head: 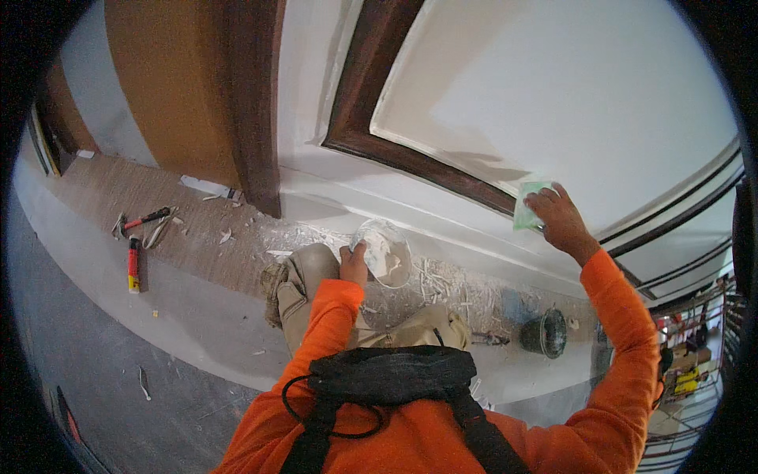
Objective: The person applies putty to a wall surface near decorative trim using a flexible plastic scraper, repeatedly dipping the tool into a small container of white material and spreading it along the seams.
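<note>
With my right hand (pixel 559 219) I hold a pale green putty spreader (pixel 529 207) against the wall, over the dark wooden moulding (pixel 438 172) that frames a white panel (pixel 562 106). My left hand (pixel 353 263) grips the rim of a round bowl (pixel 398 260) smeared inside with white filler. The bowl is tilted beside my knee, close to the white skirting (pixel 468 231). My fingers hide part of the spreader, and its working edge cannot be made out clearly.
On the floor at the left lie a hammer (pixel 145 219) and a red and yellow tube (pixel 134 266). White scraps and dust (pixel 438 281) litter the wall's foot. A dark bucket (pixel 552 333) stands at the right. A brown wooden door frame (pixel 251 106) rises at the upper left.
</note>
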